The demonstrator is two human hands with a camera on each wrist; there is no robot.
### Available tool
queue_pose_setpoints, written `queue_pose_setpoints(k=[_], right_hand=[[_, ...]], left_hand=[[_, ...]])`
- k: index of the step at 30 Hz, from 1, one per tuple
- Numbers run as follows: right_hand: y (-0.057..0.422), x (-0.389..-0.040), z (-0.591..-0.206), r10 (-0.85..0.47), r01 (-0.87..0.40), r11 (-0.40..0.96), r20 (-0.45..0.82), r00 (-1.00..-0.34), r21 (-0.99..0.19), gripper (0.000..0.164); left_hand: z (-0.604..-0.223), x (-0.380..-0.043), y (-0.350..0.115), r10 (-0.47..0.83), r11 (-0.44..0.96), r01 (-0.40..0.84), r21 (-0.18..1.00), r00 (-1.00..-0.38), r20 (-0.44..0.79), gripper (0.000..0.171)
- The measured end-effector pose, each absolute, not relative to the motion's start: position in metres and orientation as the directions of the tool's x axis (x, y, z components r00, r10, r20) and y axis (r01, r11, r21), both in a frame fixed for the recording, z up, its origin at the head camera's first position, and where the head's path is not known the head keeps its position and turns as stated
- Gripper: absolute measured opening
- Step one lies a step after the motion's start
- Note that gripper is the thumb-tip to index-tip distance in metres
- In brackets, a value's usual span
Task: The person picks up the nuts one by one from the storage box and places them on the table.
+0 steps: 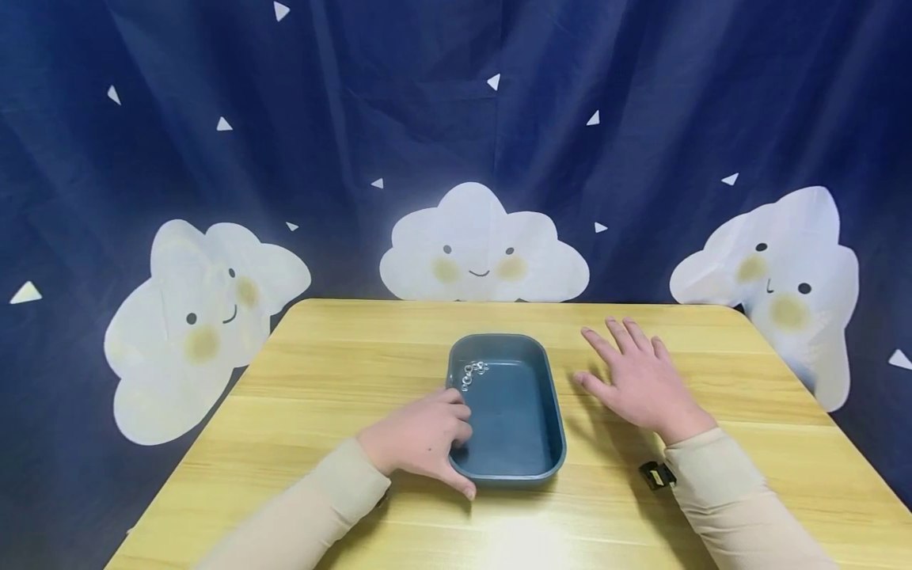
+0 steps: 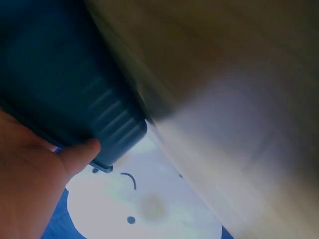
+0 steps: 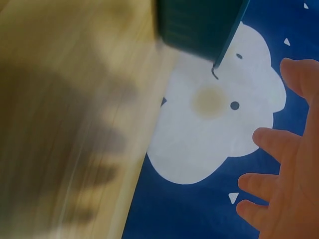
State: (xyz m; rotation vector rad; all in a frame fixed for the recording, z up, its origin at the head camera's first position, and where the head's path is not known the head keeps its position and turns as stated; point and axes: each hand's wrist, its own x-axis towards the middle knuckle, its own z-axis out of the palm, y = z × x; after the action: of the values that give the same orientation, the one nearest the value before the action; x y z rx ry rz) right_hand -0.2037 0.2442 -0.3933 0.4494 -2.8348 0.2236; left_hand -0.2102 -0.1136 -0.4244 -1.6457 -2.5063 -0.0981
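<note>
Left Hand (image 1: 427,434) Grips Blue Tray (image 1: 509,419) as Right Hand (image 1: 641,388) Spreads Nearby

A deep blue tray stands on a wooden table (image 1: 299,372), about midway between the left and right edges and set in from the far edge, its 2 short sides facing the near and far edges. A person's left hand pinches the tray's left rim near its near left corner: the fingers (image 1: 459,434) curl over into the tray, while the thumb (image 1: 458,480) lies outside, and the left wrist view shows it against the outer wall. The right hand is held above the surface, between the tray and the table's right edge, fingers spread, holding nothing and apart from the tray. Its shadow falls on the wood in the right wrist view.

In the tray's far left corner and along its left wall lie several small clear pieces (image 1: 467,379), too small to identify or count. Pale sleeves (image 1: 313,507) cover both arms, and a small black object (image 1: 657,475) shows at the right wrist. Beyond the table's far edge hangs a navy curtain (image 1: 427,79) printed with white triangles (image 1: 494,81) and 3 smiling white clouds (image 1: 484,229), 1 of them directly behind the tray.
</note>
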Motion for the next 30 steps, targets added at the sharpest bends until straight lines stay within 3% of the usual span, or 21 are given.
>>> queue_pose_setpoints(k=[18, 30], right_hand=[[0.208, -0.216, -0.376, -0.364, -0.415, 0.897, 0.277, -0.889, -0.153, 0.074], [0.157, -0.235, -0.359, -0.533, -0.583, 0.795, 0.266, -0.803, -0.168, 0.054]], left_hand=[[-0.423, -0.208, -0.088, 0.914, 0.404, 0.915, -0.014, -0.404, 0.032, 0.056], [-0.419, -0.208, -0.087, 0.923, 0.386, 0.923, 0.009, -0.386, 0.014, 0.054]])
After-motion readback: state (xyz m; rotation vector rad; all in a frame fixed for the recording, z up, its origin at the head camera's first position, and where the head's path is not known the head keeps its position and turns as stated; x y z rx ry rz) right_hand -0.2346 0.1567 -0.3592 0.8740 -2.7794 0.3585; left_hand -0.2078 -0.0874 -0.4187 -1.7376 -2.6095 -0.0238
